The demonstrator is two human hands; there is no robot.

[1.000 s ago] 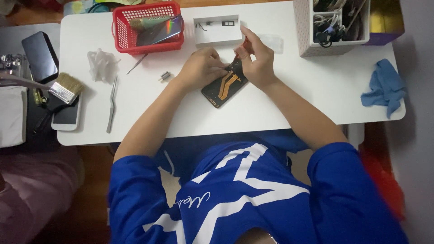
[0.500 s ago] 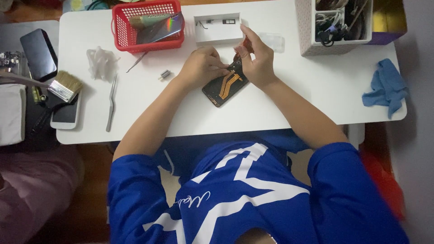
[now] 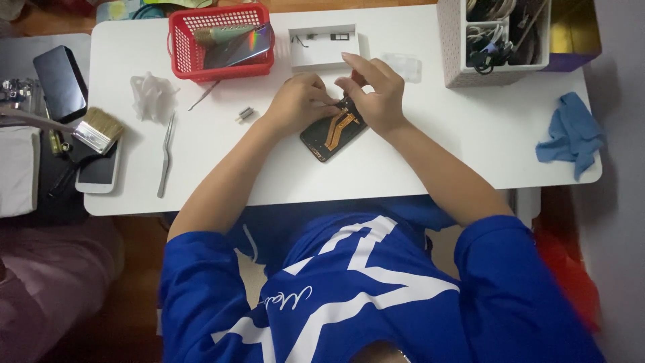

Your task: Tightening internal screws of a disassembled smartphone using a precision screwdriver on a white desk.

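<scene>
An opened dark phone with an orange flex cable lies tilted on the white table. My left hand rests on its upper left edge, with the fingers curled against the frame and steadying it. My right hand hovers over the phone's top end with the fingers pinched together. A small red bit, perhaps a tool handle, shows between them. The phone's top end is hidden under both hands.
Behind the hands are a red basket, a small white box and a clear bag. Tweezers, crumpled plastic and a small metal part lie left. A white bin and a blue cloth are right. A brush and two phones lie at the far left.
Both hands stay on the phone with only slight finger shifts. The view has drifted a little.
</scene>
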